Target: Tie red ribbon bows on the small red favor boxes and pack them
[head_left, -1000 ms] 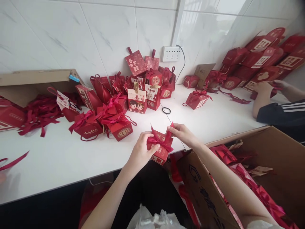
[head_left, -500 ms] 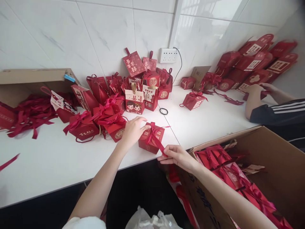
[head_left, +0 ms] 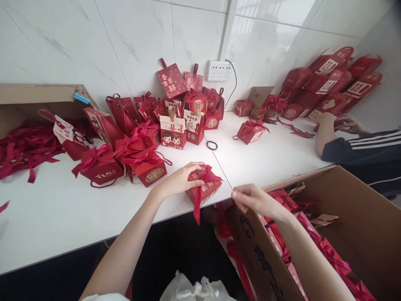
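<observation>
A red gift box [head_left: 210, 189] with gold characters stands tilted at the white table's front edge. My left hand [head_left: 184, 179] grips its left side, thumb and fingers against the top. A red ribbon [head_left: 198, 202] is tied on the box, and its loose tail hangs past the table edge. My right hand [head_left: 250, 200] is apart from the box, over the near corner of a cardboard carton. Its fingers are curled together, slightly blurred, and nothing shows in them.
The carton [head_left: 372, 200] at the right holds several ribboned red boxes. More gift boxes [head_left: 150, 169] stand at centre left, beside a ribbon heap [head_left: 28, 144]. A black loop [head_left: 211, 145] lies behind. A co-worker's hand [head_left: 347, 124] works near stacked boxes [head_left: 328, 83].
My right hand has let go of the ribbon tail and moved right toward the carton. The box has turned and tipped under my left hand, and the tail hangs down.
</observation>
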`<act>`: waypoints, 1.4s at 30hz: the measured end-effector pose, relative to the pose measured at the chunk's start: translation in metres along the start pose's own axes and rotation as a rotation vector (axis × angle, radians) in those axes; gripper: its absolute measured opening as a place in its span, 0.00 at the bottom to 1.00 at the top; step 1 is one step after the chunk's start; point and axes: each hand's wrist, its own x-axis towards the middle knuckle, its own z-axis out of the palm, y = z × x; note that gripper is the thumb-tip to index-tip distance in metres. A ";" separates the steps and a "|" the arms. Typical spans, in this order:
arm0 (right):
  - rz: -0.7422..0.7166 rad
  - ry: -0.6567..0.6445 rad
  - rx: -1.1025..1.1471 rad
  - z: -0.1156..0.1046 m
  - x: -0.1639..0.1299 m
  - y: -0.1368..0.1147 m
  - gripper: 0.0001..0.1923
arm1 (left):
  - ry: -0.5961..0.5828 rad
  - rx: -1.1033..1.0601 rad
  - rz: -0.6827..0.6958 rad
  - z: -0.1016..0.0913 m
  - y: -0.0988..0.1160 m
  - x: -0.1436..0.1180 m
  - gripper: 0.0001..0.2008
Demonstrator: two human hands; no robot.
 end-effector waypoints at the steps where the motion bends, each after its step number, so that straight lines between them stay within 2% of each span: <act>1: -0.005 0.157 -0.001 -0.003 0.004 0.003 0.25 | -0.020 -0.005 0.008 -0.002 -0.001 0.003 0.21; 2: -0.008 0.277 -0.002 -0.005 0.009 0.005 0.24 | -0.040 -0.008 0.010 -0.003 0.000 0.005 0.21; 3: -0.004 0.334 0.007 -0.005 0.015 0.008 0.23 | -0.054 -0.006 0.008 -0.004 0.001 0.006 0.21; 6: 0.037 0.243 0.094 0.001 0.034 0.015 0.24 | -0.032 0.022 0.015 -0.004 0.008 0.007 0.21; 10: 0.069 0.230 0.207 0.007 0.044 0.017 0.23 | 0.020 0.121 0.090 0.001 0.019 -0.001 0.07; 15: 0.095 0.155 0.442 0.012 0.031 0.017 0.23 | 0.013 0.159 0.065 0.007 0.021 -0.009 0.13; 17: 0.113 0.117 0.467 0.016 0.024 0.018 0.22 | -0.006 0.150 0.082 0.007 0.018 -0.009 0.15; 21: 0.146 0.064 0.334 0.028 0.010 0.021 0.21 | -0.069 0.123 0.117 0.003 0.013 -0.002 0.15; 25: 0.092 0.085 -0.046 0.033 -0.001 0.018 0.16 | -0.102 0.084 0.149 0.001 0.013 0.004 0.15; 28: 0.049 0.023 -0.314 0.017 -0.008 0.008 0.15 | -0.010 0.013 0.181 0.001 0.014 -0.002 0.16; 30: 0.083 -0.030 -0.378 -0.002 -0.010 0.001 0.15 | 0.116 -0.078 0.167 0.003 0.012 -0.010 0.19; 31: 0.097 -0.013 -0.390 -0.011 -0.008 -0.003 0.16 | 0.207 -0.119 0.127 0.006 0.011 -0.014 0.19; 33: 0.082 0.111 -0.388 -0.025 0.001 -0.007 0.17 | 0.410 -0.156 -0.021 0.013 0.007 -0.022 0.17; 35: 0.029 0.237 -0.335 -0.028 0.017 -0.008 0.18 | 0.540 -0.131 -0.176 0.020 0.004 -0.026 0.14; 37: -0.012 0.274 -0.269 -0.022 0.036 -0.009 0.18 | 0.572 -0.092 -0.250 0.025 0.005 -0.027 0.14; 42: -0.060 0.269 -0.218 0.002 0.067 -0.007 0.20 | 0.516 -0.043 -0.332 0.030 0.014 -0.021 0.15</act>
